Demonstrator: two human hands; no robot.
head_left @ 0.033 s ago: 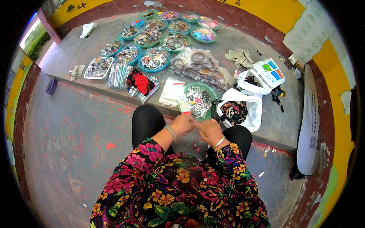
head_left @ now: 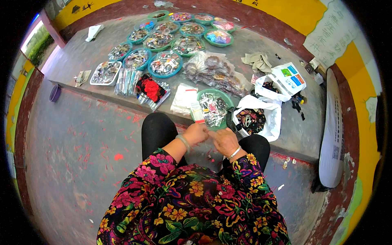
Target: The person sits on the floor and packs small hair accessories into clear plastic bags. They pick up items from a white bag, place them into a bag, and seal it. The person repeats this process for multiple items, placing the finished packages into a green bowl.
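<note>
My left hand (head_left: 196,134) and my right hand (head_left: 225,141) meet in front of my knees, with fingers closed and fingertips touching. Whatever lies between them, if anything, is too small to make out. Just beyond them is a green basket (head_left: 229,99) of small packets in white, black and red. A white card with a red edge (head_left: 197,113) leans over its left side. To the right, an open white plastic bag (head_left: 274,122) holds dark hair ties (head_left: 251,121) with coloured bits. A stack of white packets (head_left: 183,99) lies left of the basket.
On the raised concrete ledge stand several baskets (head_left: 165,75) of small wares and a white tray (head_left: 115,81). Clear bags of brown items (head_left: 214,67) lie behind the green basket. A second white bag (head_left: 288,79) is to the right. A long wrapped board (head_left: 331,139) leans by the right wall.
</note>
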